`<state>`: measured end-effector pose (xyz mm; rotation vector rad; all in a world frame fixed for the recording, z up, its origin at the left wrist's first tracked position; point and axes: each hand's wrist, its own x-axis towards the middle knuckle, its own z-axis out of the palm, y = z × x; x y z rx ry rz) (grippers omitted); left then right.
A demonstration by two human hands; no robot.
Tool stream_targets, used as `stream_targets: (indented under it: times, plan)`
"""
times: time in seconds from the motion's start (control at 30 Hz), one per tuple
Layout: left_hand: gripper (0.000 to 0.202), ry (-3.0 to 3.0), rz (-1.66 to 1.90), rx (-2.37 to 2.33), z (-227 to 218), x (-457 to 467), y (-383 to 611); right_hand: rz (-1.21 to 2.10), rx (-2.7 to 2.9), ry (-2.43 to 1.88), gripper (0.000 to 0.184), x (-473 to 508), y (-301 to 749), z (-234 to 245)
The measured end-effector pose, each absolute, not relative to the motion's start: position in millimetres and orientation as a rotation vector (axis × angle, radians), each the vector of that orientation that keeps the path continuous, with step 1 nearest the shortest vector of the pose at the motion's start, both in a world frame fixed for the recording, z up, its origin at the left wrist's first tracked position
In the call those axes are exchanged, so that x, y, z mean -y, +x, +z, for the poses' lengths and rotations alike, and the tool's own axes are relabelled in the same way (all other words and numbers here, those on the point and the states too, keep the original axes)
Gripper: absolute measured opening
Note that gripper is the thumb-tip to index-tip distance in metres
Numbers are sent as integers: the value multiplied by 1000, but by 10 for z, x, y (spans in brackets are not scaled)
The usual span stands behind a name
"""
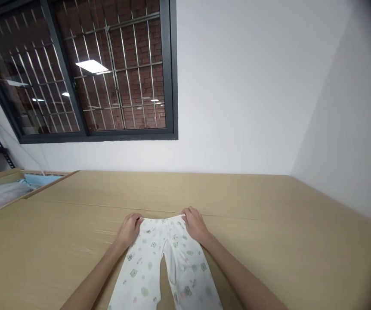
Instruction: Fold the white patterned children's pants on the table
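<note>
Pressing flat at the waistband corners — left hand (129,230) and right hand (194,224) each rest on the printed baby pants (164,267), fingers curled over the top edge, whether pinching cannot be told. Pants lie on the tan table (269,224), legs running back toward the person. Far left — an open box (7,189) holding pale cloth.

Tan wooden table (269,224) is filling the lower view, a seam running across it. White printed baby trousers (159,267) are lying flat on it, waistband away from the person, legs spreading toward the near edge.
</note>
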<state>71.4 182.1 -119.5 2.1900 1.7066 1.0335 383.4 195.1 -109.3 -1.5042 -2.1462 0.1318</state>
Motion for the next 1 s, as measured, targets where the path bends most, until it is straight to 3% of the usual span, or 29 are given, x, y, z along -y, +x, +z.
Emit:
stream_targets:
  times: [0.5,1.0]
  plan:
    - [17,2149,1058,-1671,-1448,-2486,644,-61,2222,-1564,23,-2343,3840,-1112]
    - [23,2067,848,-1822,-1358,-2755,685,-146,2273,-1591,27,-2471,3835,-1104]
